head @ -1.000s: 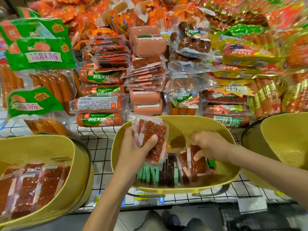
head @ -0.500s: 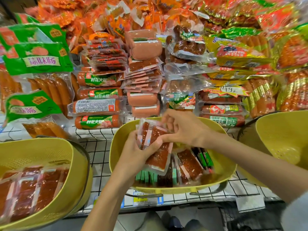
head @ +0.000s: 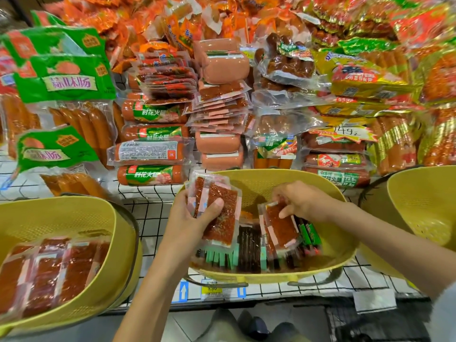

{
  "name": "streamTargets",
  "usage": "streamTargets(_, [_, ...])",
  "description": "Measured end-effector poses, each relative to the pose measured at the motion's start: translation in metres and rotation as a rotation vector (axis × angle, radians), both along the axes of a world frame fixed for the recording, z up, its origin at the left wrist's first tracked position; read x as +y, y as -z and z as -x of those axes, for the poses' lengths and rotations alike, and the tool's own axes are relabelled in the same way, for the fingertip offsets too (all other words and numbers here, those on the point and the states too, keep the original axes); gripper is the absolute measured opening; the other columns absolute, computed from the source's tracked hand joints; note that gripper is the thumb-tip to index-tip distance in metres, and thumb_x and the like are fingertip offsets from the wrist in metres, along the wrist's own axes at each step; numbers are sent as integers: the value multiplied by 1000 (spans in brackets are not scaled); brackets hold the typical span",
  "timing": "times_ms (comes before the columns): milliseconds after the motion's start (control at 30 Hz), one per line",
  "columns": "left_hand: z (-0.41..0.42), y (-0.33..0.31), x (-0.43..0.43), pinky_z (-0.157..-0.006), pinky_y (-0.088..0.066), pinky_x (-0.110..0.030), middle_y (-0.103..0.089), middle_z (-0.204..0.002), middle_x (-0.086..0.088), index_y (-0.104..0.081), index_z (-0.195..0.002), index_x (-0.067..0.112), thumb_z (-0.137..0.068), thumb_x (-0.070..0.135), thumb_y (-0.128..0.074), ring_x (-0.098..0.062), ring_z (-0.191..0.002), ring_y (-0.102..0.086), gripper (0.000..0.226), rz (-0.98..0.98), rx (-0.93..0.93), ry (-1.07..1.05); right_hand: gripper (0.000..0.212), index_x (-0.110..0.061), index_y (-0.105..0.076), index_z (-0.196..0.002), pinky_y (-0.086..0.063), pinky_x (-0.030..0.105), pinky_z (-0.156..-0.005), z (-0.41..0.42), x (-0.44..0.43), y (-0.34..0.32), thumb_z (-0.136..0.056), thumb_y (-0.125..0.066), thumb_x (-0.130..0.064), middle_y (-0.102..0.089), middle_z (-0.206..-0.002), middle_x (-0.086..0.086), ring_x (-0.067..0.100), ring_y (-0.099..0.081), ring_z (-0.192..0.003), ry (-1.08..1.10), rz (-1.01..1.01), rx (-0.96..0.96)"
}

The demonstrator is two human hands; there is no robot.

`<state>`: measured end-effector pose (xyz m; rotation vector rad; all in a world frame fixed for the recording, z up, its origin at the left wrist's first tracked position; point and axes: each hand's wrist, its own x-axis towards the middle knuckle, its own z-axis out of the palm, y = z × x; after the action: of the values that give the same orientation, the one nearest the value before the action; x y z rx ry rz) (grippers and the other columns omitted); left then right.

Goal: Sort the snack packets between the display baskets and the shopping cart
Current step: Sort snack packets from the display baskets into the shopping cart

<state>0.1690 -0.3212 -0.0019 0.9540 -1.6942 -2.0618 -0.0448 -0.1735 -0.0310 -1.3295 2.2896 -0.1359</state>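
My left hand [head: 195,218] grips a small stack of clear packets of red dried meat [head: 218,215] above the left side of the middle yellow basket [head: 271,276]. My right hand [head: 301,201] reaches down into that basket and pinches another red meat packet [head: 280,225] by its top edge. Under the hands lie dark packets [head: 249,248], mint-green ones [head: 217,256] and green ones [head: 309,234]. The left yellow basket [head: 81,211] holds several matching red meat packets [head: 47,270].
A third yellow basket [head: 424,193] stands at the right. Behind the baskets, sausage and ham packs [head: 153,134] are piled high on a gridded white shelf [head: 153,213]. Price tags [head: 212,288] hang on the shelf's front edge. A dark wire cart [head: 385,324] shows at the bottom right.
My right hand added a packet to the stack in my left hand, then dropped back into the middle basket and took hold of another red packet. The left hand stayed put.
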Motion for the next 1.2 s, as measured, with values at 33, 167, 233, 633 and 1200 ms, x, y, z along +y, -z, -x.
streamTargets(33, [0, 1, 0, -64, -57, -22, -70, -111, 0, -52, -123, 18, -79, 23, -71, -12, -94, -70, 48, -4, 5, -6, 15, -24, -55, -91, -45, 24, -61, -1, 1, -3, -84, -68, -22, -57, -83, -12, 10, -55, -80, 5, 13, -1])
streamTargets(167, [1, 2, -2, -59, -55, -19, -70, -109, 0, -52, -123, 18, -75, 25, -71, -9, -88, -71, 52, -4, 21, -7, 14, -25, -61, -100, -53, 29, -70, 0, 2, -14, -86, -67, -24, -62, -87, -12, 12, -60, -84, 0, 37, 38])
streamTargets(233, [2, 2, -2, -59, -55, -19, -70, -110, 1, -52, -123, 19, -70, 30, -72, -9, -89, -71, 57, 0, 21, -2, 21, -24, -64, -106, -49, 23, -67, 0, 2, -16, -86, -67, -27, -62, -88, -12, 10, -59, -83, -18, 59, 115])
streamTargets(633, [7, -3, 2, -76, -59, -29, -69, -112, 4, -49, -123, 27, -86, 45, -57, -12, -100, -68, 42, 100, 23, 115, 9, -21, -70, -84, -54, 16, -75, -17, -7, -92, -79, -71, -14, -73, -88, -8, 4, -67, -84, 106, 545, -557])
streamTargets(1200, [-9, -14, -9, -47, -56, -34, -75, -93, 3, -53, -114, 21, -65, 24, -78, -24, -73, -74, 55, -36, 51, -50, 53, -8, -56, -94, -43, 31, -74, -31, -35, 23, -99, -28, -53, -57, -91, 4, 20, -55, -87, 101, -534, 172])
